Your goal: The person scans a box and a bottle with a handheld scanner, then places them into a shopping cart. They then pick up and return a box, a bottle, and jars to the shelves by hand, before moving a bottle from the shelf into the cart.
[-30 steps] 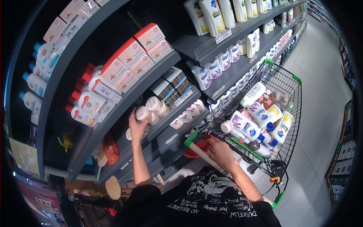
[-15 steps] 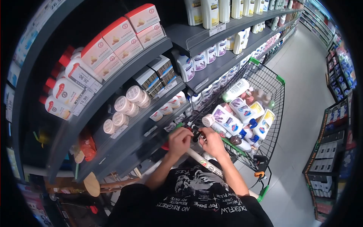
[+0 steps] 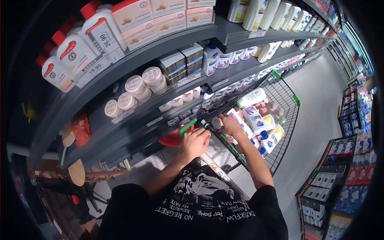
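Under our hands: we stand over a shopping cart (image 3: 297,100) drawn up beside dark store shelves (image 3: 168,44).
Left hand: our left hand (image 3: 195,143) is curled down over the near end of the cart handle (image 3: 187,127), fingers closed around it, next to its green end cap.
Right hand: our right hand (image 3: 231,123) reaches just past the handle into the cart and is closed on a white bottle (image 3: 244,124) by its capped end; the bottle lies tilted among the others.
Cart load: beyond the right hand lie more bottles (image 3: 266,122), touching one another in a heap, white with purple, yellow and blue labels.
Shelf left of the left hand: round white jars (image 3: 138,86) stand in a row, well apart from both hands.
Step in hand: we judge the bottle is being taken up from the cart.
Next move: it calls for lifting the bottle clear of its neighbours without rolling them, the left hand steadying the cart.
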Demonstrator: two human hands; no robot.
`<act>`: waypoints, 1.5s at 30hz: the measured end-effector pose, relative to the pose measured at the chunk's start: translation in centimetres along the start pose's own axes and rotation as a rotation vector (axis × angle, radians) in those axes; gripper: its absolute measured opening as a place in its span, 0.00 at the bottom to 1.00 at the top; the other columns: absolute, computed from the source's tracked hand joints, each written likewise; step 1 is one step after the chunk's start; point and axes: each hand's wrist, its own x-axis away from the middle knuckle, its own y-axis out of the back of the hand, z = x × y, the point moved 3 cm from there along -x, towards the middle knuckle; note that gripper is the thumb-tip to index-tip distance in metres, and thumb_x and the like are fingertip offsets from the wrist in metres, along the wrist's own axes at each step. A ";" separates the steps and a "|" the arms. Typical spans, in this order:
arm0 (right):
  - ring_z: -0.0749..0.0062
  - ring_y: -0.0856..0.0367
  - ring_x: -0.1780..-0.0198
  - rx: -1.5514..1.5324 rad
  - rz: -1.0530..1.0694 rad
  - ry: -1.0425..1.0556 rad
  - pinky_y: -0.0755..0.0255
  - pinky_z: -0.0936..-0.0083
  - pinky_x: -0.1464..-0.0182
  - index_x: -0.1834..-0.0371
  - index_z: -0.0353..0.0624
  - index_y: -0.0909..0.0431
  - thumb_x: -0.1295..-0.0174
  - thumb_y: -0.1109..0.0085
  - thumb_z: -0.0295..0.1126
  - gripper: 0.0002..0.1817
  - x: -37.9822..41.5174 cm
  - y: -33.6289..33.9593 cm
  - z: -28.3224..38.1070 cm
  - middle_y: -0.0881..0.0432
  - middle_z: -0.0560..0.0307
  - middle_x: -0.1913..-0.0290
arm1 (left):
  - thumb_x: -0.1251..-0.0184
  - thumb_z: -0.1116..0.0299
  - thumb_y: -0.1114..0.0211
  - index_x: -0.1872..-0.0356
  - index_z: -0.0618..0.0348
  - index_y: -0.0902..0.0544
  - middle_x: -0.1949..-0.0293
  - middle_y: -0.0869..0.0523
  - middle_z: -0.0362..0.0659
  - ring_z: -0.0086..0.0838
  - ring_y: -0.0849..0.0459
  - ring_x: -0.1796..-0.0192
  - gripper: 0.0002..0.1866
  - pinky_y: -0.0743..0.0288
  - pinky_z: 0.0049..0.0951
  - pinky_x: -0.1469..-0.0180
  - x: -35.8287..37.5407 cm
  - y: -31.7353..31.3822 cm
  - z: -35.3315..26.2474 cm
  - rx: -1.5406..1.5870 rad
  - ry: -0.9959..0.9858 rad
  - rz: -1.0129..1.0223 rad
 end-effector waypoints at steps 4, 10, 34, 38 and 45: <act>0.57 0.31 0.31 0.274 0.132 0.140 0.24 0.58 0.41 0.34 0.51 0.34 0.46 0.36 0.28 0.33 -1.9 -4.2 -1.1 0.30 0.54 0.36 | 0.49 0.72 0.36 0.69 0.52 0.19 0.70 0.17 0.38 0.39 0.15 0.65 0.05 0.23 0.42 0.67 0.1 0.0 0.3 -0.027 0.001 0.052; 0.57 0.29 0.35 0.343 0.041 0.087 0.25 0.59 0.41 0.32 0.53 0.35 0.33 0.52 0.32 0.25 -3.1 -7.0 -1.3 0.28 0.54 0.39 | 0.50 0.72 0.36 0.70 0.53 0.19 0.71 0.18 0.39 0.39 0.15 0.66 0.05 0.24 0.43 0.68 0.2 -0.3 0.2 -0.026 0.029 0.045; 0.68 0.27 0.39 -1.680 -0.479 -0.052 0.34 0.72 0.36 0.33 0.39 0.33 0.39 0.38 0.34 0.30 8.7 5.3 3.3 0.25 0.52 0.41 | 0.46 0.74 0.28 0.37 0.53 0.29 0.47 0.19 0.44 0.29 0.18 0.48 0.32 0.22 0.30 0.53 -1.8 -0.4 -0.3 0.574 0.216 0.121; 0.69 0.27 0.38 -1.896 -0.406 0.067 0.35 0.73 0.35 0.34 0.39 0.32 0.40 0.35 0.33 0.30 9.2 4.1 7.5 0.24 0.54 0.41 | 0.43 0.76 0.28 0.28 0.57 0.42 0.36 0.31 0.48 0.30 0.29 0.35 0.42 0.26 0.30 0.42 -2.2 0.2 -1.3 0.966 0.212 0.155; 0.72 0.31 0.37 -1.689 -0.388 0.290 0.39 0.72 0.33 0.30 0.40 0.32 0.31 0.41 0.44 0.30 8.7 3.5 9.8 0.27 0.57 0.41 | 0.51 0.70 0.19 0.39 0.60 0.32 0.46 0.23 0.41 0.24 0.24 0.41 0.39 0.28 0.28 0.40 -1.9 2.1 -1.3 0.921 0.254 0.139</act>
